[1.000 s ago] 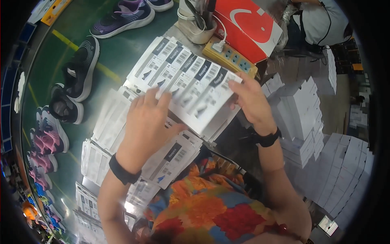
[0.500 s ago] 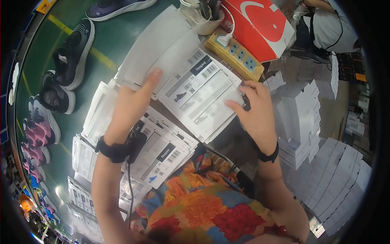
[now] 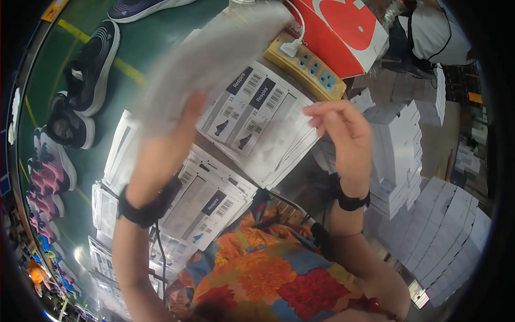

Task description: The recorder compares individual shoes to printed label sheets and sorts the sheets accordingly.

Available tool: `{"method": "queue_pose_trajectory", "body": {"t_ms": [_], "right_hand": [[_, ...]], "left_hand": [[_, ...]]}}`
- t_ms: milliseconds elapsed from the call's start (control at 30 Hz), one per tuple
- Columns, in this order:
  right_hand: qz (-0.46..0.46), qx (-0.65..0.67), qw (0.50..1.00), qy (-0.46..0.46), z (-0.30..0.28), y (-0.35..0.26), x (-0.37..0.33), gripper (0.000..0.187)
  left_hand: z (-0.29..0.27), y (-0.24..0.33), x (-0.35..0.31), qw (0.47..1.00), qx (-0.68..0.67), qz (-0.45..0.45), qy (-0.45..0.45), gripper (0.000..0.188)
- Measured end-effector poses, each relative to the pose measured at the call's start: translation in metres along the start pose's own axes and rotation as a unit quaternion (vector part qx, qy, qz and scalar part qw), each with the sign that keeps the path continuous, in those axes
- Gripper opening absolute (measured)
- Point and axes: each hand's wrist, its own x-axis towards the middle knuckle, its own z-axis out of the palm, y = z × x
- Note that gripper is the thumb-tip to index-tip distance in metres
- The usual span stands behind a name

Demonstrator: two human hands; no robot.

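Note:
My left hand [image 3: 169, 145] grips a white printed sheet [image 3: 188, 70], its thumb on top; the sheet is bent and smeared by motion. Beneath it lies a stack of label sheets [image 3: 279, 129], whose top one carries dark panels, barcodes and small shoe drawings. At the right edge of that stack is my right hand [image 3: 346, 142], with index finger and thumb slightly apart and nothing visible in it. Its fingertips are close to the paper; whether they touch it cannot be told. More label sheets [image 3: 201, 206] lie in piles under my left forearm.
A yellow power strip [image 3: 308, 64] with a white plug lies beyond the stack, beside a red box [image 3: 343, 29]. Dark sneakers [image 3: 94, 70] and pink ones [image 3: 51, 166] line the green table [image 3: 145, 40]. White stacked cartons [image 3: 437, 231] stand at right; another person [image 3: 429, 37] is at far right.
The left hand's sheet has swung and blurred, uncovering more of the printed page below. My right hand has drawn its fingers closer together and shifted slightly right.

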Motion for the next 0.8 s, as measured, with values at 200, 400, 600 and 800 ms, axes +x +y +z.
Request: {"method": "queue_pose_trajectory", "body": {"t_ms": [200,400,600,800], "right_hand": [[-0.149,-0.425,0.893,0.0,0.018,0.021,-0.011,0.016],[-0.276,-0.542,0.794,-0.021,0.064,0.049,-0.022,0.021],[-0.248,-0.516,0.818,-0.059,0.075,0.052,-0.015,0.019],[-0.252,-0.482,0.837,-0.053,0.077,0.058,-0.008,0.006]], "left_hand": [[-0.016,-0.013,0.008,0.995,-0.09,0.013,0.04,0.046],[-0.018,-0.013,0.0,0.995,-0.097,0.007,0.017,0.054],[-0.021,-0.019,-0.007,0.994,-0.093,0.038,0.04,0.038],[-0.024,-0.022,-0.008,0.992,-0.109,0.054,0.031,0.037]]}}
